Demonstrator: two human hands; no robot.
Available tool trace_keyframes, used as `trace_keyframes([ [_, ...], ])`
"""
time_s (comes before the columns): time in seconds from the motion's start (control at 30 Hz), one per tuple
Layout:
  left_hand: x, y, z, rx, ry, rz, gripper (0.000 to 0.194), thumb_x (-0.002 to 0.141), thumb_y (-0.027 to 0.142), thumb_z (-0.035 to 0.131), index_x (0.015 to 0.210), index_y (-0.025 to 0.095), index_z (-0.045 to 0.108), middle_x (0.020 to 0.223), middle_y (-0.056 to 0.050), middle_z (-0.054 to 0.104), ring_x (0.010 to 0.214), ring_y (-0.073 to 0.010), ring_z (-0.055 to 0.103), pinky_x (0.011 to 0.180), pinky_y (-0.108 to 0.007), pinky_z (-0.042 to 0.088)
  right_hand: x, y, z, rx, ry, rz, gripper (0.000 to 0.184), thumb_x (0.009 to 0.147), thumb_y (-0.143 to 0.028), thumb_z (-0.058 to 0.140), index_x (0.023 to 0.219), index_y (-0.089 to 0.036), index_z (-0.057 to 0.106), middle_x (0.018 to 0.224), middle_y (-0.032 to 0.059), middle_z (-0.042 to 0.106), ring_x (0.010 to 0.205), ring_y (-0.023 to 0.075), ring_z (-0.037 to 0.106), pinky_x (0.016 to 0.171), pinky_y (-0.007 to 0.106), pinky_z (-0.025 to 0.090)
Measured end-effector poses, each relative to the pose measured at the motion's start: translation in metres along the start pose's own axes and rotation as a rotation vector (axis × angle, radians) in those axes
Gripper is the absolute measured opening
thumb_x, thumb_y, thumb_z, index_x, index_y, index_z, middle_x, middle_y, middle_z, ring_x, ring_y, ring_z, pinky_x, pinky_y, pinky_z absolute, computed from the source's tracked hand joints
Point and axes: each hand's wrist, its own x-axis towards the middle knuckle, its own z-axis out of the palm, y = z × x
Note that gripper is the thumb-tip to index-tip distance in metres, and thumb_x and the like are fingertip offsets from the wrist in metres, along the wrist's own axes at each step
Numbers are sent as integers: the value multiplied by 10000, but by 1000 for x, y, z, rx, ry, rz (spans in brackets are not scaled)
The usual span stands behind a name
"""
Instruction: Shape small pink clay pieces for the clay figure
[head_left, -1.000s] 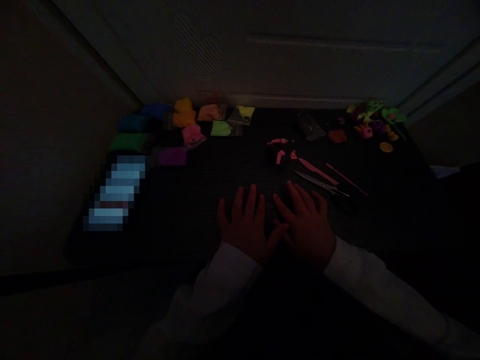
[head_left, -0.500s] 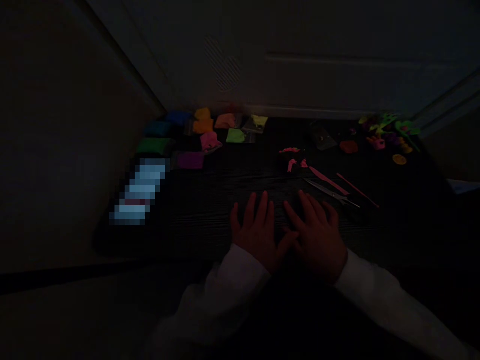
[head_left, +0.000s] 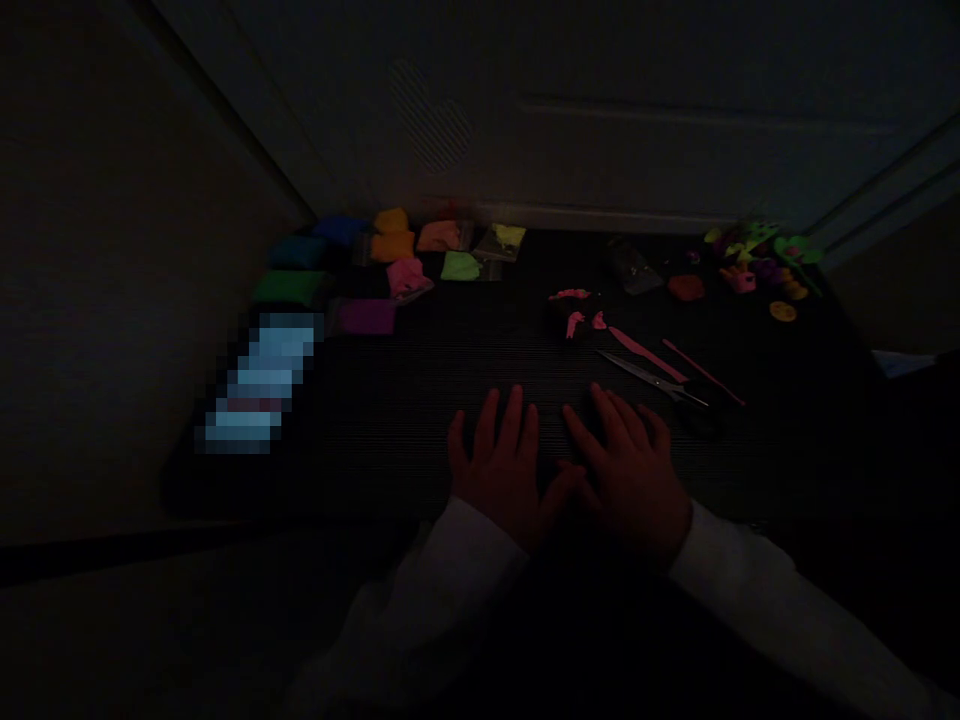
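Both hands lie flat near the front edge of a dark table [head_left: 420, 400], fingers spread. My left hand [head_left: 506, 480] is open and holds nothing; its thumb reaches to the thumb of my right hand [head_left: 630, 470], which is open and bare too. Just beyond the right fingers lie scissors [head_left: 645, 375] with dark handles, a pink flat modelling tool [head_left: 646, 352] and a thin pink stick [head_left: 701, 370]. Past the fingertips sits a dark lump with pink pieces [head_left: 576, 318], its kind hard to make out in the dim light.
Small bags of coloured clay, such as a purple bag [head_left: 366, 317] and a green bag [head_left: 291, 288], line the back left. A bright pixelated screen [head_left: 259, 385] lies at left. Colourful clay shapes [head_left: 757, 262] stand back right, near a reddish lump [head_left: 685, 288]. A panelled surface [head_left: 645, 170] rises behind.
The view has shifted slightly, so the table things appear a little further left. Both hands stay flat on the table in much the same pose.
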Motion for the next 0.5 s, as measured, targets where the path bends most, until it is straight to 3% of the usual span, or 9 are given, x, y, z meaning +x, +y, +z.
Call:
trace_keyframes([
  [0.5, 2, 2, 0, 36, -15, -33, 647, 780, 565, 325, 1235, 117, 432, 1397, -100, 274, 1277, -311, 211, 1010, -555, 118, 0, 3, 0, -8, -6, 28, 528, 824, -482, 349, 1294, -243, 349, 1416, 148, 193, 1269, 283, 216, 969, 500, 179],
])
